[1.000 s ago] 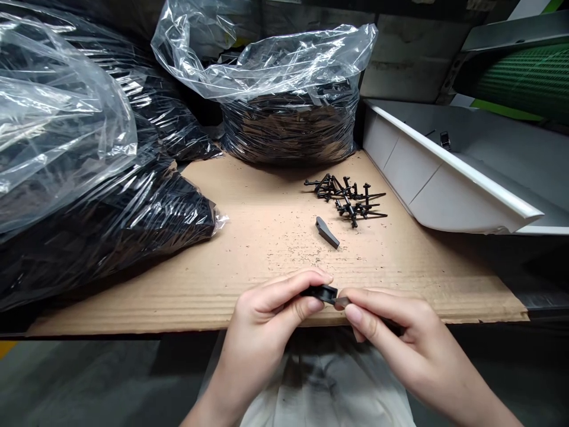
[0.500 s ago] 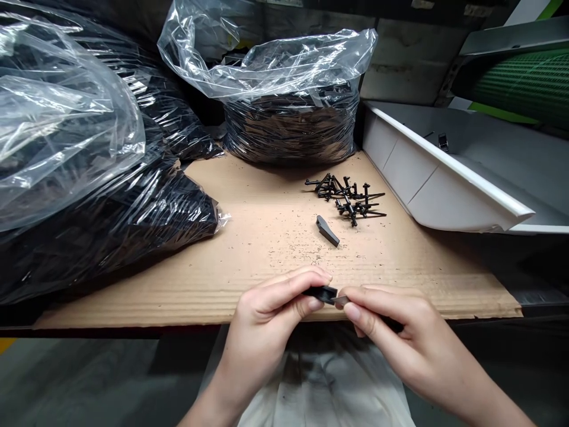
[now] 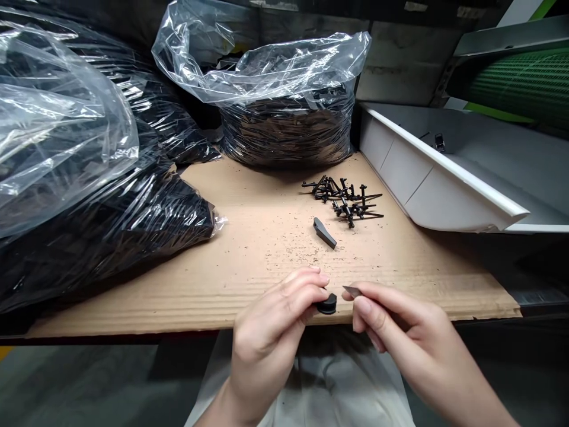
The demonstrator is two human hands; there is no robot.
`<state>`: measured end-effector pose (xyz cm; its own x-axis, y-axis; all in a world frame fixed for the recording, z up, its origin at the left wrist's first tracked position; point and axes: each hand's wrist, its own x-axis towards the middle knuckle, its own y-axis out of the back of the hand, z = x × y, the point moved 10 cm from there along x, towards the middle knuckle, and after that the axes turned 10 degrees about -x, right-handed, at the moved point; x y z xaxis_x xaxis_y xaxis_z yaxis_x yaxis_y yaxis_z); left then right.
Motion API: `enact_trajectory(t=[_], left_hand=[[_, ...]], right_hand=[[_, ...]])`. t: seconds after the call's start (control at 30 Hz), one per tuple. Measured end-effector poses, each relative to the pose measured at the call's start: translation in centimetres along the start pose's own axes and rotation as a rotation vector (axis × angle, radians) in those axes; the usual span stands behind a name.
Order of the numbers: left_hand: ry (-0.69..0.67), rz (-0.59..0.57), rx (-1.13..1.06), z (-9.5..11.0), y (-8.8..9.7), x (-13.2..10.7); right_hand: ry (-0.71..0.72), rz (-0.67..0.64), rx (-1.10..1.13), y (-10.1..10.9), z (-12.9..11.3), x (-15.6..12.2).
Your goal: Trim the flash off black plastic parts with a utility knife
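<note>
Between the fingers and thumb of my left hand [image 3: 275, 317] is a small black plastic part [image 3: 328, 304], its rounded end sticking out to the right. My right hand [image 3: 400, 332] pinches a thin pointed metal blade [image 3: 352, 290], its tip aimed left, a short gap away from the part. Most of the blade's length is hidden in my fingers. Both hands are over the front edge of the cardboard sheet [image 3: 213, 279]. Beyond them lies a dark, tapered plastic piece [image 3: 325, 233], with several thin black plastic pieces [image 3: 344, 198] heaped behind it.
A clear plastic bag of black parts [image 3: 288, 118] stands at the back, and another large bag [image 3: 106, 196] fills the left. On the right is a pale tray [image 3: 448, 172] with a few small black items inside. Dark shavings speckle the cardboard.
The blade was touching the black part's end and is now drawn apart from it to the right. My left hand has turned the part, so its rounded end shows. The view shifted slightly.
</note>
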<state>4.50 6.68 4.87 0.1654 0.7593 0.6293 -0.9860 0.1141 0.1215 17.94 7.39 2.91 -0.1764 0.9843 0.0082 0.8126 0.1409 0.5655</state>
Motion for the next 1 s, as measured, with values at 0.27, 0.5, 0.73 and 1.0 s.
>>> enact_trajectory(t=[0.27,0.5,0.73,1.0], left_hand=[[-0.079,0.02,0.141,0.5,-0.3,-0.5],[-0.062,-0.011,0.14,0.5,-0.4,-0.4],[0.125,-0.027,-0.053,-0.6,-0.4,0.1],[0.235,0.051,-0.024,-1.3,0.4,0.4]], right_hand=[[0.013,0.012,0.017,-1.4,0.6,-0.4],[0.011,-0.18,-0.029,-1.5,0.2,0.1],[-0.017,-0.575,0.274,-3.4,0.2,0.7],[-0.094,-0.362,0.342,-2.3,0.8,-0.1]])
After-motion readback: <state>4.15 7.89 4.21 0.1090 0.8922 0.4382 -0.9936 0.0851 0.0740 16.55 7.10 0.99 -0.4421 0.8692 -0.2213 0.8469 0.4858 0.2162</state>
